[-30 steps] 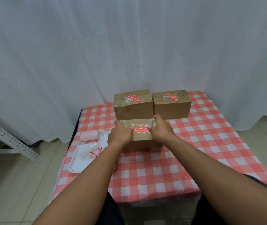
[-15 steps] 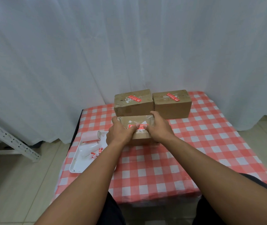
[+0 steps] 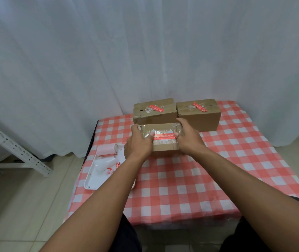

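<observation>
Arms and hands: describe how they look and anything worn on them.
Bare throughout. The left hand and right hand wear no gloves or visible rings. The left forearm and right forearm carry no sleeve, watch or band in view.

bg: white curtain (image 3: 145,51) | floor (image 3: 27,206): beige tiles | metal rack (image 3: 14,148)
</observation>
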